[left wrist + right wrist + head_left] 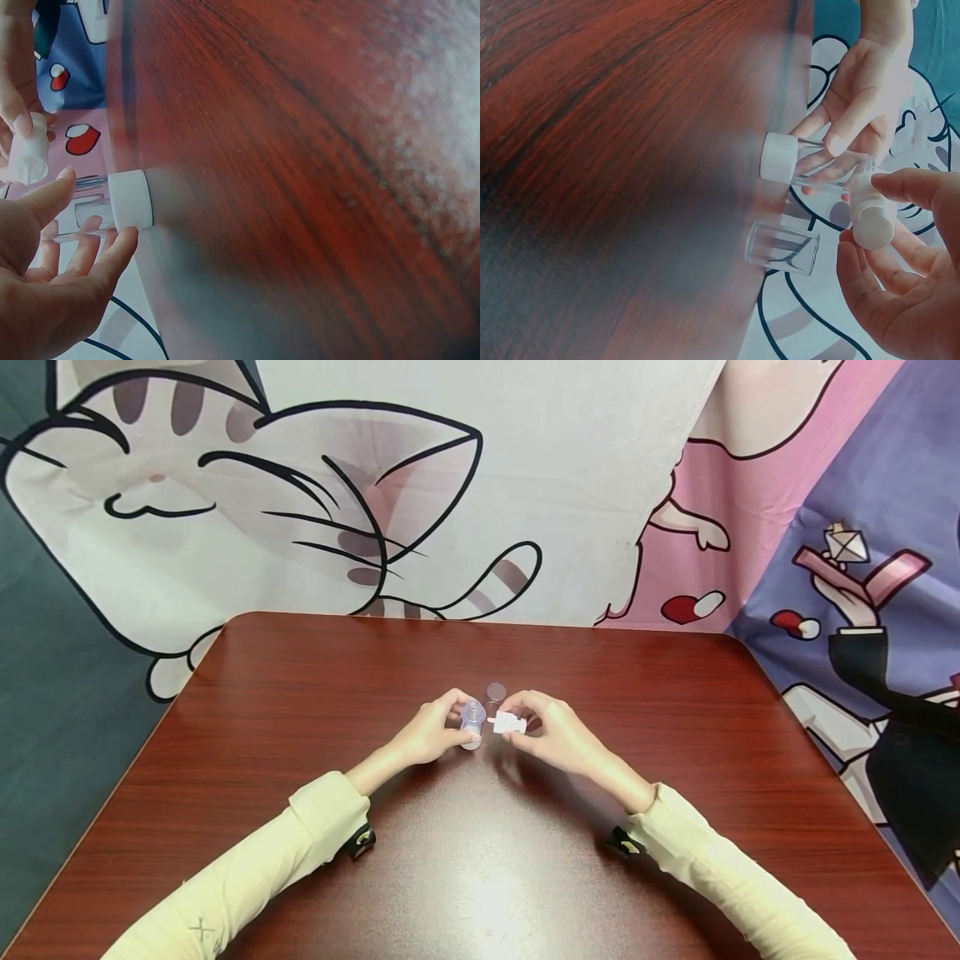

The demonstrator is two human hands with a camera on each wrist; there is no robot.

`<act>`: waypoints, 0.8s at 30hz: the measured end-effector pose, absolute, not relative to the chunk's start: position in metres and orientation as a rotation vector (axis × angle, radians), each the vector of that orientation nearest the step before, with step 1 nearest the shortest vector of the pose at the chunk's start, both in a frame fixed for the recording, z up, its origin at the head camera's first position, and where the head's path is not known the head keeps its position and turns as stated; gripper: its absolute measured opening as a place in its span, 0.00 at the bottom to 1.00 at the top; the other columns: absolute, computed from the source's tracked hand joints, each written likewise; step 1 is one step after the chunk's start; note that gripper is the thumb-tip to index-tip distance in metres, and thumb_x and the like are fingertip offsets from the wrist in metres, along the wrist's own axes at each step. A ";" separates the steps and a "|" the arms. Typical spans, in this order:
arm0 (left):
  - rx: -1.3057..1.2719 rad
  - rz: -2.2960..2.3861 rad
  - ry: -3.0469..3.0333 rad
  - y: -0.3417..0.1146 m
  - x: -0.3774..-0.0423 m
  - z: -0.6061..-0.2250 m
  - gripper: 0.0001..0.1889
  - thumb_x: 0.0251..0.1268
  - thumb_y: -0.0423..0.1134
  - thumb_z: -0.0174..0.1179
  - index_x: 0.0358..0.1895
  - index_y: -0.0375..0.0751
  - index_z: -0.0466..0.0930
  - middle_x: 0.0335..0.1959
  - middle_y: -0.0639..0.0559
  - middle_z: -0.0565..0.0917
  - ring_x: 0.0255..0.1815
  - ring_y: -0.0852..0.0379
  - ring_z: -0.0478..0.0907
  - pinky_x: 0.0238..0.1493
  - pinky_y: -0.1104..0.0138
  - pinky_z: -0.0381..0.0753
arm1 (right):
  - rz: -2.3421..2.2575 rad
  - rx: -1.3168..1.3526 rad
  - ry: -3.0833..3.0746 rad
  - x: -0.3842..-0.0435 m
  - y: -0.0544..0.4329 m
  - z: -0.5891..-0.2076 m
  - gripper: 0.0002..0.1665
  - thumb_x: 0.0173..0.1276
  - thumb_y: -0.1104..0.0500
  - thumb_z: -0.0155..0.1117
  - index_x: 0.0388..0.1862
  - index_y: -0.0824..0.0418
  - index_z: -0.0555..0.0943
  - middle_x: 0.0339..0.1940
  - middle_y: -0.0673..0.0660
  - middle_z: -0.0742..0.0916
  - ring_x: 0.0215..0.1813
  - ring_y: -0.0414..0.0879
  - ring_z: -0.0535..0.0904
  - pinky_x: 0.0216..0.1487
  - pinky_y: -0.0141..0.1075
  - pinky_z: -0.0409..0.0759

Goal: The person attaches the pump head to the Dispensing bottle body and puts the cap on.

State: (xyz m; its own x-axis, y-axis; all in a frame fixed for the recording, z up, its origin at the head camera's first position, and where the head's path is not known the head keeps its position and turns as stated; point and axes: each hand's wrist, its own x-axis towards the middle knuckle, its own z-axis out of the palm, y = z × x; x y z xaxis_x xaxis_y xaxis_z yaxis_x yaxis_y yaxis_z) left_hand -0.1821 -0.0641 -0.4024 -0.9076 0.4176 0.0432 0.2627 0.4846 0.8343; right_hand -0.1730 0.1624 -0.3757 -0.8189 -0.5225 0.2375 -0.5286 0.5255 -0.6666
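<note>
Near the middle of the table, my left hand (pixel 433 732) grips a small clear bottle (pixel 472 717) with a thick white base (pixel 131 199). The bottle stands upright with its narrower clear neck upward, its base at or close to the tabletop. To its right, my right hand (pixel 558 737) pinches a small white cylindrical piece (pixel 871 214) between thumb and fingers. That piece is tilted sideways beside the bottle's top; from the head view a thin tip points toward the bottle. Just behind both hands, a clear cylindrical cup (pixel 784 247) stands on the table, untouched.
The dark red wooden table (pixel 480 647) has rounded far corners. Behind it hangs a cloth (pixel 585 485) printed with cartoon figures. Black wrist devices (pixel 362 841) sit under both pale sleeves. Bright light reflects off the near tabletop.
</note>
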 end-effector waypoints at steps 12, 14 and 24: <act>0.592 1.405 2.556 -0.065 -0.183 -0.403 0.21 0.58 0.34 0.66 0.54 0.38 0.71 0.49 0.41 0.83 0.53 0.45 0.80 0.55 0.51 0.78 | 1.210 0.948 -2.727 -0.173 0.161 -0.377 0.16 0.59 0.64 0.70 0.47 0.59 0.80 0.36 0.51 0.84 0.39 0.42 0.80 0.42 0.44 0.84; 0.592 1.408 2.557 -0.065 -0.183 -0.403 0.21 0.58 0.33 0.66 0.54 0.37 0.71 0.50 0.41 0.83 0.54 0.44 0.80 0.54 0.51 0.78 | 1.215 0.941 -2.729 -0.173 0.160 -0.376 0.17 0.59 0.63 0.70 0.47 0.59 0.80 0.36 0.51 0.84 0.39 0.42 0.80 0.41 0.44 0.84; 0.610 1.404 2.552 -0.064 -0.183 -0.404 0.21 0.59 0.33 0.66 0.55 0.37 0.71 0.49 0.41 0.83 0.53 0.45 0.81 0.52 0.54 0.79 | 1.200 0.905 -2.742 -0.172 0.159 -0.375 0.17 0.59 0.62 0.70 0.47 0.58 0.80 0.37 0.51 0.84 0.40 0.42 0.80 0.39 0.35 0.84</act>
